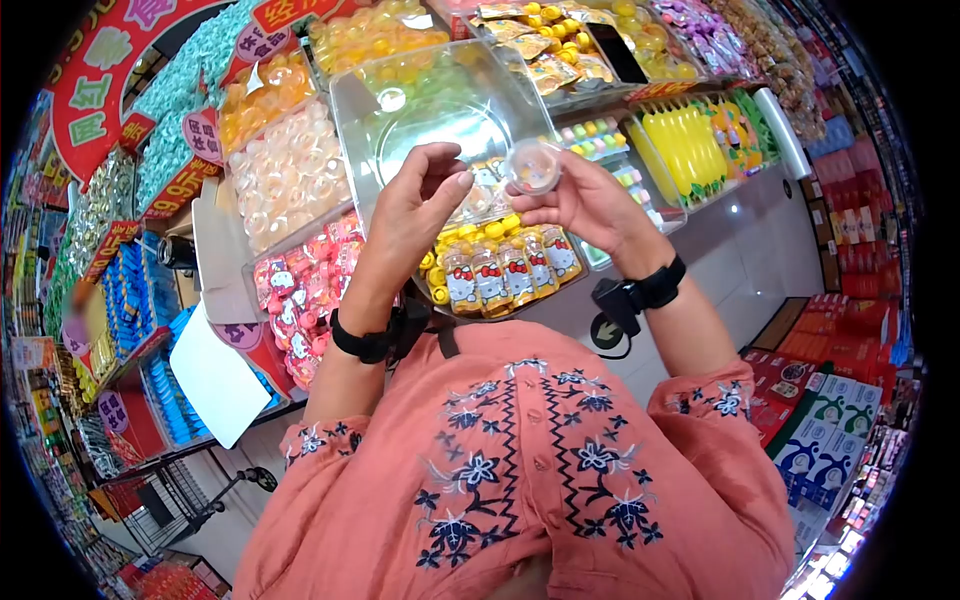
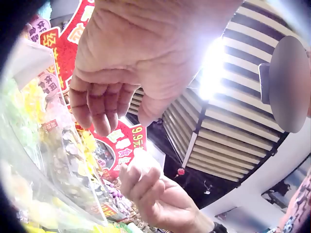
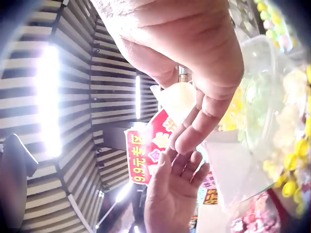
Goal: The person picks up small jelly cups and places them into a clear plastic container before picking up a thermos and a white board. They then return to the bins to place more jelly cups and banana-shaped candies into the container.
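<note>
Between the thumb and fingers of my right hand (image 1: 597,208) is a small clear round cup (image 1: 532,168), tilted with its round face toward the head camera. The right wrist view shows the same cup (image 3: 177,101) pale and washed out by light. My left hand (image 1: 412,205) hovers to the left of it, fingers loosely bent with nothing in them. In the left wrist view, the left hand's fingers (image 2: 111,104) hang apart from the cup. Below both hands lie bottle-shaped packs with yellow caps and cartoon cats (image 1: 495,275).
A large clear plastic lid (image 1: 440,110) leans over green sweets behind the hands. Bins of pale jelly cups (image 1: 290,180), pink packs (image 1: 310,290) and yellow packs (image 1: 680,150) surround them. A black phone (image 1: 617,53) lies at the back. A shopping cart (image 1: 150,510) stands lower left.
</note>
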A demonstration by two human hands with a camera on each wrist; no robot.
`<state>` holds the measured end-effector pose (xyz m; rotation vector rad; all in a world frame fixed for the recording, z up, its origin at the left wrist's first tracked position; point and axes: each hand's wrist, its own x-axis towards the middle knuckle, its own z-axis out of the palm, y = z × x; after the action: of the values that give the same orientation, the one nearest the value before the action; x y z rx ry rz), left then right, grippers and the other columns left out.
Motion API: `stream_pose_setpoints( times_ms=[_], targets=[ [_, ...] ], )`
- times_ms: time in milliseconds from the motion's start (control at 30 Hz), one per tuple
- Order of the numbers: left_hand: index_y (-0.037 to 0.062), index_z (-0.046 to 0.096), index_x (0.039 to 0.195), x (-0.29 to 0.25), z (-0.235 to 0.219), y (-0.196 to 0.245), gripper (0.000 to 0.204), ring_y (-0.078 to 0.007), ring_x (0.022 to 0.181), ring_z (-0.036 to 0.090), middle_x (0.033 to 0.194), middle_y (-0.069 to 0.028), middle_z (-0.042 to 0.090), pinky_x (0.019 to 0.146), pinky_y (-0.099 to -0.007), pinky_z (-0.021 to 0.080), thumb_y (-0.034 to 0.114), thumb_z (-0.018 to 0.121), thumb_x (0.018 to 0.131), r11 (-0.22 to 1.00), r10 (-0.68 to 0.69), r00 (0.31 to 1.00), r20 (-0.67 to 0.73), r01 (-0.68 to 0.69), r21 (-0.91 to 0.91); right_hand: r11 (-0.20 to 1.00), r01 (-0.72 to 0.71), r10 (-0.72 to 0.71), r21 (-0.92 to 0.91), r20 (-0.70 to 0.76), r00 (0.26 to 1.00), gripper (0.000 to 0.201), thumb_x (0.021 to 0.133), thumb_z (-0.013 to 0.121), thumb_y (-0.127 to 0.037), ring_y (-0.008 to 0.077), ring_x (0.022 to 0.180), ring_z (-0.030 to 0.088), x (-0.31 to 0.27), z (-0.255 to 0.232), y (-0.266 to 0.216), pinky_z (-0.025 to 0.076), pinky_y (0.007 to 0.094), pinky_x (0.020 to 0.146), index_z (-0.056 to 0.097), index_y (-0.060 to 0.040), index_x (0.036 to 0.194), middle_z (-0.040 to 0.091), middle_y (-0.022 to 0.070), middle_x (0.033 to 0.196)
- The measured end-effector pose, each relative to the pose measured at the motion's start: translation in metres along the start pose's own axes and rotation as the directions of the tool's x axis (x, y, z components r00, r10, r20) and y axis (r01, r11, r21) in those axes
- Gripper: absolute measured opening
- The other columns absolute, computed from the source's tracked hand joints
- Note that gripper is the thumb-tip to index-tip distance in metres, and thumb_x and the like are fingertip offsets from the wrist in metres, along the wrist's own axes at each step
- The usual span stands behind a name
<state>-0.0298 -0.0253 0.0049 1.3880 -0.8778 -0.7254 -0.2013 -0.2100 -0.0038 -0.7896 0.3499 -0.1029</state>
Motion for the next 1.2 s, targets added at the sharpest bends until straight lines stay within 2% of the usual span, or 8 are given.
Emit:
stream_pose_setpoints(
  times_ms=[167, 333, 467, 600, 633, 867, 1033, 1200],
  targets=[
    [0.0006, 0.053, 0.132, -0.007, -0.004, 0.017, 0.039, -0.0156, 0.114, 0.058, 0.122, -0.009, 0.061, 0.098, -0.0291, 0.047, 0.017, 0.065, 0.098, 1.0, -0.006, 0.999, 0.035, 0.006, -0.021, 0.984, 0.106, -0.116, 0.144, 0.061, 0.991, 0.044, 0.108, 0.036, -0.037, 0.026, 0.093, 0.071, 0.02, 0.033, 0.019, 0.061, 0.0399, 0.077, 0.05, -0.0022, 0.132, 0.067, 0.0219, 0.113],
    [0.0006, 0.052, 0.132, -0.015, -0.018, 0.015, 0.04, -0.0154, 0.113, 0.058, 0.122, -0.009, 0.061, 0.098, -0.0291, 0.047, 0.016, 0.066, 0.097, 1.0, 0.004, 1.0, -0.029, -0.004, 0.013, 0.974, 0.081, -0.117, 0.21, 0.161, 0.98, 0.04, 0.108, 0.038, -0.037, 0.0212, 0.083, 0.069, 0.04, 0.054, 0.029, 0.058, 0.0353, 0.069, 0.054, -0.0051, 0.125, 0.068, 0.0113, 0.106],
    [-0.0025, 0.055, 0.126, -0.021, -0.03, 0.008, 0.041, -0.0166, 0.098, 0.063, 0.107, -0.0096, 0.065, 0.086, -0.0307, 0.052, 0.016, 0.07, 0.093, 0.997, 0.078, 0.988, -0.13, -0.079, -0.005, 0.976, 0.04, -0.084, 0.215, 0.197, 0.977, 0.039, 0.107, 0.041, -0.038, 0.0173, 0.078, 0.065, 0.059, 0.062, 0.043, 0.055, 0.0341, 0.068, 0.056, -0.0067, 0.125, 0.068, 0.0088, 0.105],
    [-0.0014, 0.056, 0.123, -0.027, -0.046, 0.005, 0.039, -0.0166, 0.094, 0.063, 0.101, -0.0104, 0.065, 0.082, -0.0302, 0.052, 0.017, 0.071, 0.092, 0.976, 0.152, 0.965, -0.216, -0.111, 0.188, 0.958, 0.014, -0.066, 0.287, 0.175, 0.982, 0.033, 0.105, 0.051, -0.032, 0.0159, 0.08, 0.065, 0.079, 0.073, 0.056, 0.055, 0.0341, 0.074, 0.06, -0.0048, 0.121, 0.068, 0.0079, 0.105],
    [0.0008, 0.054, 0.127, -0.03, -0.052, 0.007, 0.039, -0.0138, 0.102, 0.062, 0.109, -0.0065, 0.064, 0.09, -0.0285, 0.05, 0.017, 0.069, 0.094, 0.976, 0.105, 0.976, -0.192, -0.064, 0.206, 0.965, 0.037, -0.054, 0.259, 0.059, 0.997, 0.033, 0.104, 0.052, -0.031, 0.0163, 0.083, 0.065, 0.078, 0.089, 0.055, 0.056, 0.0352, 0.078, 0.059, -0.0036, 0.121, 0.068, 0.0077, 0.105],
    [0.0001, 0.054, 0.129, -0.035, -0.076, -0.003, 0.035, -0.013, 0.1, 0.059, 0.108, -0.0059, 0.062, 0.089, -0.0274, 0.049, 0.012, 0.064, 0.097, 0.976, 0.118, 0.943, -0.31, -0.053, 0.211, 0.98, -0.046, 0.014, 0.191, 0.162, 0.987, 0.036, 0.104, 0.053, -0.027, 0.0227, 0.093, 0.066, 0.101, 0.096, 0.071, 0.057, 0.0382, 0.082, 0.054, -0.0026, 0.131, 0.065, 0.012, 0.112],
    [-0.0003, 0.054, 0.13, -0.032, -0.09, -0.013, 0.033, -0.0112, 0.103, 0.058, 0.113, -0.0057, 0.061, 0.09, -0.0254, 0.049, 0.008, 0.059, 0.099, 0.994, 0.046, 0.933, -0.357, -0.078, -0.075, 0.982, -0.059, 0.02, 0.181, 0.207, 0.978, 0.037, 0.104, 0.051, -0.022, 0.0314, 0.104, 0.066, 0.108, 0.105, 0.075, 0.057, 0.0433, 0.088, 0.05, -0.0009, 0.135, 0.063, 0.0166, 0.119],
    [0.0006, 0.055, 0.129, -0.027, -0.1, -0.01, 0.03, -0.0112, 0.103, 0.06, 0.116, -0.0061, 0.063, 0.085, -0.0255, 0.051, 0.012, 0.057, 0.101, 0.992, 0.038, 0.935, -0.353, -0.079, -0.1, 0.976, -0.031, -0.025, 0.215, 0.249, 0.968, 0.036, 0.104, 0.048, -0.015, 0.0362, 0.11, 0.066, 0.112, 0.11, 0.073, 0.057, 0.0462, 0.092, 0.046, 0.0012, 0.136, 0.062, 0.0191, 0.123]
  ],
)
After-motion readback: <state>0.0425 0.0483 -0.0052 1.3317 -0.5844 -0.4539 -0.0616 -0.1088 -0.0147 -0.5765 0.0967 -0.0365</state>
